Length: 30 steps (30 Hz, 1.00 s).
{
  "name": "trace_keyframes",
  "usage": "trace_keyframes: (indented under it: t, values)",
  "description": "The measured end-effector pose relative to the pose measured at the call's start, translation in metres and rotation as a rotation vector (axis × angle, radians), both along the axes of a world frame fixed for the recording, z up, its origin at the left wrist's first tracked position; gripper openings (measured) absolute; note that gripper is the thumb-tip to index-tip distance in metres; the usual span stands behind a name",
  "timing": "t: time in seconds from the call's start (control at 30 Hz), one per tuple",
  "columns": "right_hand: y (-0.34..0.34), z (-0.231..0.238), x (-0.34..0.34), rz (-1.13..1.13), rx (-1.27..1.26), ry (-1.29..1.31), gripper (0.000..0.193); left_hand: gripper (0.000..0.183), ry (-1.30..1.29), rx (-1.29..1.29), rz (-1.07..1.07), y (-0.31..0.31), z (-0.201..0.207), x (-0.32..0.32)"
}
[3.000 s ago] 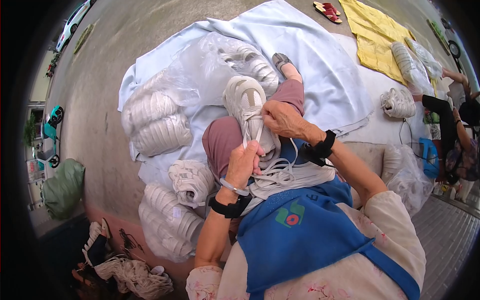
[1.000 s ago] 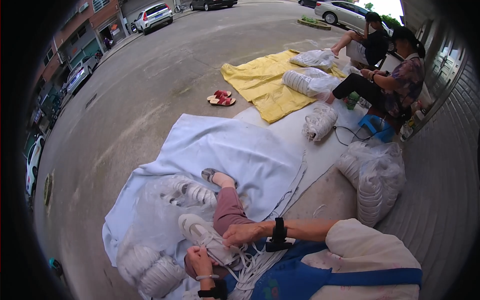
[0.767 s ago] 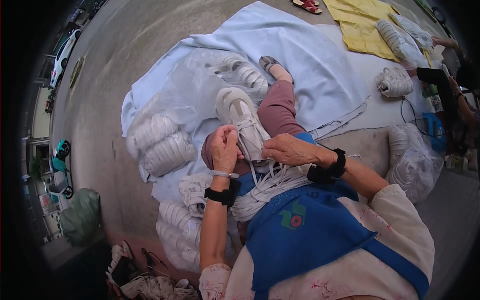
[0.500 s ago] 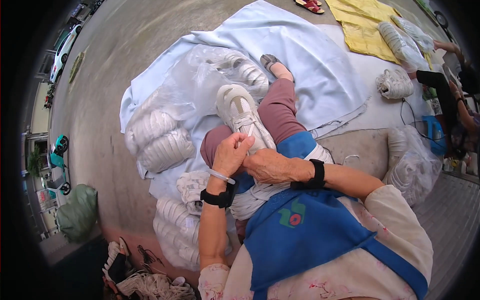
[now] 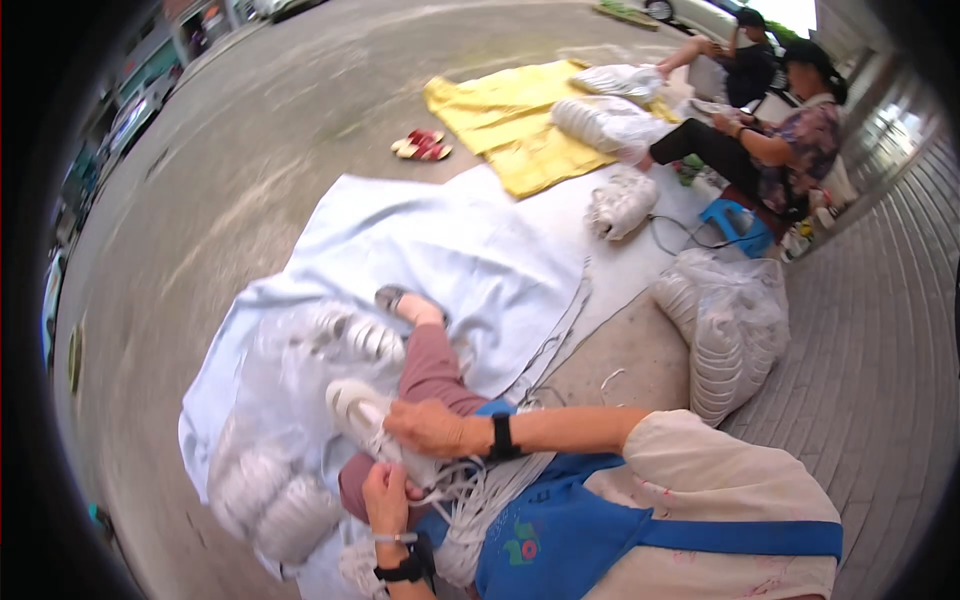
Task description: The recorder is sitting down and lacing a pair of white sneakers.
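Observation:
A pale beige and white sneaker rests across my lap, its toe pointing away from me. Over its lacing my right hand is closed, fingertips pinched on a white shoelace. Lower down, beside the shoe's heel end, my left hand is closed with its fingers curled; what lies in them is hidden. A loose bundle of white shoelaces spreads over my blue apron, close to both hands. The picture is slightly smeared.
Plastic-wrapped bundles of white shoes lie left on a pale blue cloth. A bagged stack stands right. Beyond are a yellow sheet, red sandals, a blue stool and two seated people.
The view has swung to the right, bringing the seated people further in. My hands have drawn apart: the right is now up on the shoe's lacing, the left lower beside it.

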State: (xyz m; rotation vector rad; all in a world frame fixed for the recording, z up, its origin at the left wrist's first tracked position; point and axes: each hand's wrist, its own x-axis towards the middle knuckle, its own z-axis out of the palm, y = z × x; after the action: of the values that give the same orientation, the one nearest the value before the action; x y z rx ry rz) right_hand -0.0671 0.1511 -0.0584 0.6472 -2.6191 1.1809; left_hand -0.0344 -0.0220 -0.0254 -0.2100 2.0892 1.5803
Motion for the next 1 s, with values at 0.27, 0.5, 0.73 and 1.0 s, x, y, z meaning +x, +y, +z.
trace_keyframes:
  t: [0.27,0.5,0.73,1.0]
  values:
    - [-0.001,-0.018,-0.011,0.055,-0.011,-0.108,0.015,0.025,0.071,-0.203,-0.236,0.017,0.039,0.002]
    - [-0.006,-0.04,-0.027,0.09,0.154,-0.327,0.019,0.027,0.097,-0.027,-0.228,0.008,0.06,0.008]
    - [0.006,0.012,-0.003,-0.004,-0.006,-0.423,0.022,0.023,-0.023,0.111,-0.042,-0.004,0.016,0.012]
    - [-0.006,0.004,0.017,0.066,0.296,-0.06,0.02,0.021,-0.179,0.281,0.004,0.003,0.017,0.017]
